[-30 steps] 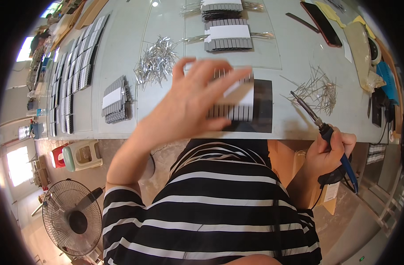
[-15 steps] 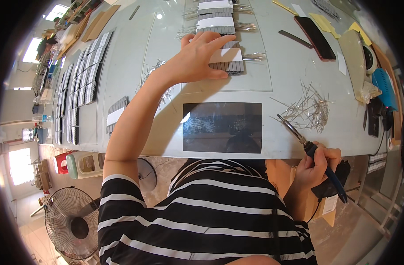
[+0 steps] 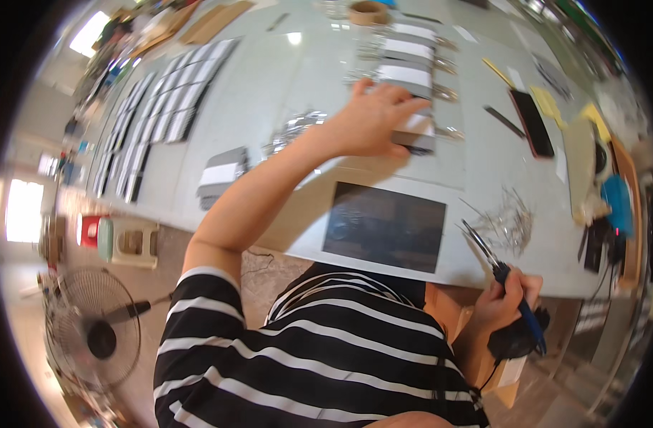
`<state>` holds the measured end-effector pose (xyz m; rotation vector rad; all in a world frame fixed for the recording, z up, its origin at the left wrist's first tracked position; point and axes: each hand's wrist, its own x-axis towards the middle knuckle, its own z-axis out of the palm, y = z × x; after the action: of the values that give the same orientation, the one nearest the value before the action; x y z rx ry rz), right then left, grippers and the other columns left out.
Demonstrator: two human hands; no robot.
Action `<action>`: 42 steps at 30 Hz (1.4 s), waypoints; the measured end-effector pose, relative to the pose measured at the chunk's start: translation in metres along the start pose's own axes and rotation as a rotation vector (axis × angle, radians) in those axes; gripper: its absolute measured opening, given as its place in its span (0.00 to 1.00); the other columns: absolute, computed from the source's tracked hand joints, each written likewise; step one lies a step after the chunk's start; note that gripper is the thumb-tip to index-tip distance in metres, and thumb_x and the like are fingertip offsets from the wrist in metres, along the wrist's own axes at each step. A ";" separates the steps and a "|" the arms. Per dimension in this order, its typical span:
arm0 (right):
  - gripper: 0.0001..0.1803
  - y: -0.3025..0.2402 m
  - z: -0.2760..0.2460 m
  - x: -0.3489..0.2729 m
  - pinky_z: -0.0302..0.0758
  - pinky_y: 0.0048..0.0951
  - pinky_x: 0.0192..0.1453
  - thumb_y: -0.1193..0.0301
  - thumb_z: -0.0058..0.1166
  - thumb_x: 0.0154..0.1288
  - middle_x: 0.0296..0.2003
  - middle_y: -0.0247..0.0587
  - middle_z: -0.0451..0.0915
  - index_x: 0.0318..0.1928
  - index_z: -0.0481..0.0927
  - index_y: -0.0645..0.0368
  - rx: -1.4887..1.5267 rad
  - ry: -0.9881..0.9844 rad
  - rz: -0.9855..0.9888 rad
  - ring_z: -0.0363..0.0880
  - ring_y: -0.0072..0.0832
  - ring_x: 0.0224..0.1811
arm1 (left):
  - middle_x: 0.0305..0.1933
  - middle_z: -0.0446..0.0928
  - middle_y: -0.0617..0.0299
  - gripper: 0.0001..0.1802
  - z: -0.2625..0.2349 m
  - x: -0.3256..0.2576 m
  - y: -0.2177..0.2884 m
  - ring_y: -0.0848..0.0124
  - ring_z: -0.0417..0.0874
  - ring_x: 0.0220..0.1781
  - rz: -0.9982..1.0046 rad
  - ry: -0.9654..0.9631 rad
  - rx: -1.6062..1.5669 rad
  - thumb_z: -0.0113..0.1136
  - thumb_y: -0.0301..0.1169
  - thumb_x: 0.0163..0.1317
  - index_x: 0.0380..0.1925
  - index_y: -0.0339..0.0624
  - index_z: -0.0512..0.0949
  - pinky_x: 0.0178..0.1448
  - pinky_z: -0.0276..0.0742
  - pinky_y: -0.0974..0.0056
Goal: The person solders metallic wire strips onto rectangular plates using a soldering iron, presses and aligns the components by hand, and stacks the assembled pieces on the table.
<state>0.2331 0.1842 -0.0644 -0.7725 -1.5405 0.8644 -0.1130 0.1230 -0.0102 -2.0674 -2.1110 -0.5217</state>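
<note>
My left hand [image 3: 373, 118] reaches far across the pale table [image 3: 269, 107] and lies flat on a grey-and-white block of stacked parts [image 3: 416, 135], the nearest in a row of similar blocks [image 3: 405, 60]. My right hand [image 3: 508, 296] stays near the table's front edge, closed around a soldering iron [image 3: 505, 282] with a blue handle, its tip pointing up toward a heap of thin metal pins [image 3: 508, 221]. A dark rectangular plate [image 3: 383, 227] lies bare in front of me.
Rows of grey-and-white parts [image 3: 162, 121] cover the table's left side, with a small stack [image 3: 223, 175] and loose pins [image 3: 294, 128] nearer. A dark phone [image 3: 532, 123], yellow notes and tools lie at right. A floor fan [image 3: 91, 335] and stool [image 3: 130, 241] stand lower left.
My left hand lifted the block off the dark plate and carried it away to the far row, where it now rests. The right hand with the iron barely moved.
</note>
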 end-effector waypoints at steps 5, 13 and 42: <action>0.14 0.012 0.003 0.011 0.71 0.27 0.32 0.72 0.46 0.70 0.33 0.44 0.68 0.52 0.69 0.69 -0.260 0.104 -0.219 0.68 0.26 0.30 | 0.65 0.71 0.58 0.49 -0.060 -0.047 0.001 0.60 0.70 0.67 -0.020 0.002 0.056 0.77 0.38 0.43 0.68 0.56 0.66 0.74 0.51 0.46; 0.34 0.022 0.033 -0.009 0.69 0.22 0.32 0.47 0.43 0.75 0.28 0.42 0.76 0.61 0.69 0.67 -0.001 -0.071 -0.365 0.72 0.25 0.27 | 0.74 0.63 0.58 0.57 -0.147 -0.209 -0.067 0.58 0.60 0.75 -0.387 -0.370 -0.009 0.80 0.39 0.38 0.72 0.59 0.62 0.78 0.48 0.49; 0.13 0.031 0.048 0.002 0.72 0.21 0.35 0.72 0.48 0.76 0.29 0.41 0.80 0.56 0.75 0.63 0.001 -0.198 -0.496 0.74 0.21 0.29 | 0.60 0.77 0.56 0.49 -0.140 -0.219 -0.084 0.56 0.77 0.61 -0.371 -0.379 -0.185 0.79 0.34 0.43 0.69 0.52 0.66 0.66 0.72 0.56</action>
<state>0.1861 0.1967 -0.0938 -0.2817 -1.8009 0.5801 -0.2055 -0.1305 0.0333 -1.9989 -2.7938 -0.4028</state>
